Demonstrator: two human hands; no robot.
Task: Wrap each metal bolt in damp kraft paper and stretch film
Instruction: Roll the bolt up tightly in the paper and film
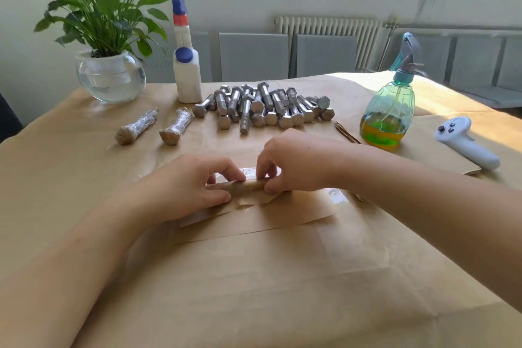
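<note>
Two hands meet over a paper-rolled bolt near the middle of a table covered in brown kraft paper. The left hand pinches the roll's left end between thumb and curled fingers, and the right hand grips its right end with bent fingertips. The roll lies on a loose kraft sheet with a strip of clear stretch film showing beside it. Two finished, film-wrapped bolts lie at left, just in front of a white bottle with blue caps. A heap of bare steel bolts sits behind the hands. A green spray bottle and a white handheld controller stand at right, a potted plant in a glass bowl at far left.
</note>
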